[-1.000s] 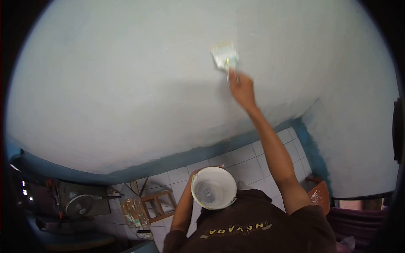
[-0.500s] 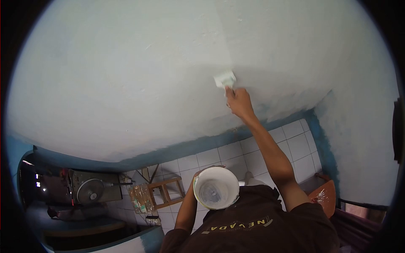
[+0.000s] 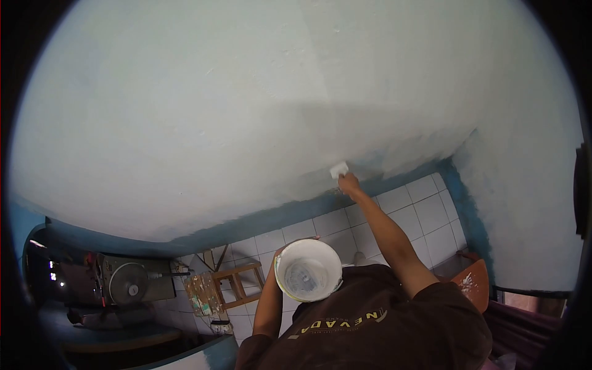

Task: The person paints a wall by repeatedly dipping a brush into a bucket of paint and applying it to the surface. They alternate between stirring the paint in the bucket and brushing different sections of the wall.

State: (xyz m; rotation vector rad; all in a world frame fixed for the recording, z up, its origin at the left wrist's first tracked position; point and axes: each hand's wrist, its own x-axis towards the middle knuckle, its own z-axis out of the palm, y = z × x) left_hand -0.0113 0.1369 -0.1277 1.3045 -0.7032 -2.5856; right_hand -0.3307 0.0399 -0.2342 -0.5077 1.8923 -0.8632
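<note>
My right hand (image 3: 349,184) is closed around a wide paintbrush (image 3: 338,169). Its white-coated bristles are against the lower part of the wall (image 3: 246,111), just above the blue band along the bottom. In front of my chest is a white paint bucket (image 3: 308,259), its open top facing me and whitish paint in the bottom. My left hand (image 3: 279,251) supports it from the far left side; most of its fingers are hidden behind the bucket.
A paint-stained wooden stool (image 3: 231,287) stands on the white floor tiles (image 3: 327,223) at left. Beyond it are a fan (image 3: 131,283) and a doorway. An orange plastic chair (image 3: 473,285) with white splashes is at right, near the wall corner.
My right hand has brought the brush down the wall, from mid-height to near the blue band. The bucket has shifted slightly left in view, still held by my left hand.
</note>
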